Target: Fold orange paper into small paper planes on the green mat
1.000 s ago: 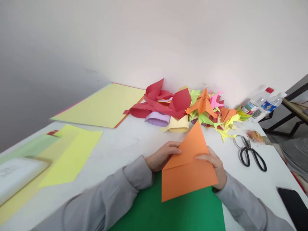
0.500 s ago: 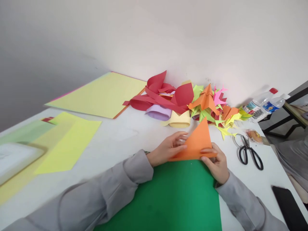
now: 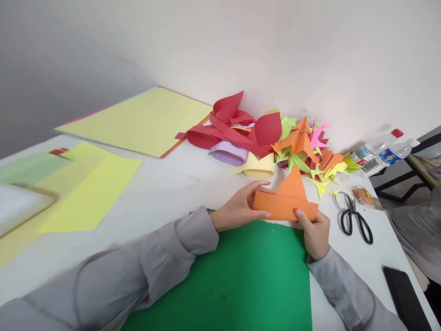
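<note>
White surface (image 3: 186, 191) against a pale wall (image 3: 206, 41): a person in grey sleeves (image 3: 179, 253) grips folded orange paper (image 3: 279, 207) at the far edge of a green sheet (image 3: 248, 280), a triangular peak standing above its flat band. The left hand (image 3: 241, 207) pinches the band's left end, thumb in front, fingers partly behind; the right hand (image 3: 315, 232) clasps the other end, thumb pressed on the front. Beyond the green sheet lie curled red paper (image 3: 267, 133), a lilac loop (image 3: 229, 153) and a cream crown-like band (image 3: 260, 168), beside a heap of folded paper shapes (image 3: 299, 142). Black-handled scissors (image 3: 364, 227) rest open to the green sheet's right, with a dark, flat slab (image 3: 406, 296) nearer the viewer; two plastic bottles (image 3: 379, 143) lean farther off on that side. To the green sheet's left are bright yellow paper (image 3: 93, 197) and, farther back, a large pale-yellow sheet (image 3: 141, 122).
</note>
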`<action>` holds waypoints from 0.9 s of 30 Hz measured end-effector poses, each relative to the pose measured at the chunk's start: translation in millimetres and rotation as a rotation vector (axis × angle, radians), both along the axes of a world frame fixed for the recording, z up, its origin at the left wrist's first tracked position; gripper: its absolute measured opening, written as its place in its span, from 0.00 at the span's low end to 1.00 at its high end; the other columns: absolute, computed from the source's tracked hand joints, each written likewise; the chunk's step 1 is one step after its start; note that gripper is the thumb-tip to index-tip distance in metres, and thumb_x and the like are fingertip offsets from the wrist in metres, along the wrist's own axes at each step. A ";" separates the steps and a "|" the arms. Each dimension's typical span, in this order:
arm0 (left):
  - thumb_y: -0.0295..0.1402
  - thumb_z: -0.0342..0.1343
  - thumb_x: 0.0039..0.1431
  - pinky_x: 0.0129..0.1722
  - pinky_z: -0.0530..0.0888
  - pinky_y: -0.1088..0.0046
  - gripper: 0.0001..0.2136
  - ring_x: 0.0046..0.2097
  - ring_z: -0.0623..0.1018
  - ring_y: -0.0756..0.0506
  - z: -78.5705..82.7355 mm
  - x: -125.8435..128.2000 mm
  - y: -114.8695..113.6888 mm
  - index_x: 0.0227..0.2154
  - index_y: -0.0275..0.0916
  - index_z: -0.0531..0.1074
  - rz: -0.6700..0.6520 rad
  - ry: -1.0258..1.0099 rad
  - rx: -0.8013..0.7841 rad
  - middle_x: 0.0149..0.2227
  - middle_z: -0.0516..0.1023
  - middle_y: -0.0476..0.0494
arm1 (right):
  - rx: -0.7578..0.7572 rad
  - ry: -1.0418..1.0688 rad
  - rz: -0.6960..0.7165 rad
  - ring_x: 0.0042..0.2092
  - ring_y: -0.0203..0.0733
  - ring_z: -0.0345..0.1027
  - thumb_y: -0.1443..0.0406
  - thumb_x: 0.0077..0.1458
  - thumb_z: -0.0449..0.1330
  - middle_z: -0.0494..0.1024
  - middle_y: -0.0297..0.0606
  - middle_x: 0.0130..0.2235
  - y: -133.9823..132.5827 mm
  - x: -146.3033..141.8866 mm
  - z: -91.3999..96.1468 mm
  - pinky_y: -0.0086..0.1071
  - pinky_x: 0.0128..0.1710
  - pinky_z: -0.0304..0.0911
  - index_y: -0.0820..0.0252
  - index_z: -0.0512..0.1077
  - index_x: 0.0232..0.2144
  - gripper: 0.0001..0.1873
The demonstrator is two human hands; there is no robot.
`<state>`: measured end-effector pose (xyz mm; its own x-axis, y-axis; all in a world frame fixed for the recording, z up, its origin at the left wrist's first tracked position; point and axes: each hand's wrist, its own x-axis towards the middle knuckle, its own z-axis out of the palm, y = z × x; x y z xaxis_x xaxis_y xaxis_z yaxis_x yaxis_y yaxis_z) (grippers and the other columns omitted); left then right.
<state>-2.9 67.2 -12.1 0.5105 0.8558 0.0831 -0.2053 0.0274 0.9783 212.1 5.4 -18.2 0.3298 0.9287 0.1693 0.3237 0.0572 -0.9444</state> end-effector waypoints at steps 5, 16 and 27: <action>0.29 0.68 0.40 0.47 0.73 0.63 0.32 0.47 0.76 0.40 1.2 2.4 -1.9 0.51 0.36 0.66 0.075 -0.099 -0.003 0.43 0.75 0.40 | 0.083 0.151 0.135 0.35 0.43 0.73 0.56 0.39 0.71 0.79 0.38 0.37 1.8 -4.8 3.0 0.35 0.34 0.70 0.55 0.60 0.57 0.43; 0.29 0.70 0.37 0.41 0.75 0.66 0.30 0.43 0.77 0.42 5.8 5.5 -7.9 0.48 0.36 0.67 0.067 -0.051 -0.082 0.42 0.77 0.42 | -0.018 0.209 0.045 0.21 0.36 0.67 0.59 0.40 0.71 0.75 0.32 0.19 3.0 -5.3 -3.0 0.30 0.23 0.64 0.62 0.71 0.23 0.15; 0.31 0.69 0.38 0.42 0.76 0.67 0.20 0.40 0.79 0.43 5.6 7.7 -11.4 0.38 0.34 0.73 0.183 -0.062 -0.020 0.37 0.80 0.42 | 0.007 0.270 0.220 0.38 0.45 0.75 0.66 0.36 0.73 0.82 0.37 0.37 5.5 -2.0 -4.0 0.38 0.40 0.70 0.57 0.77 0.34 0.18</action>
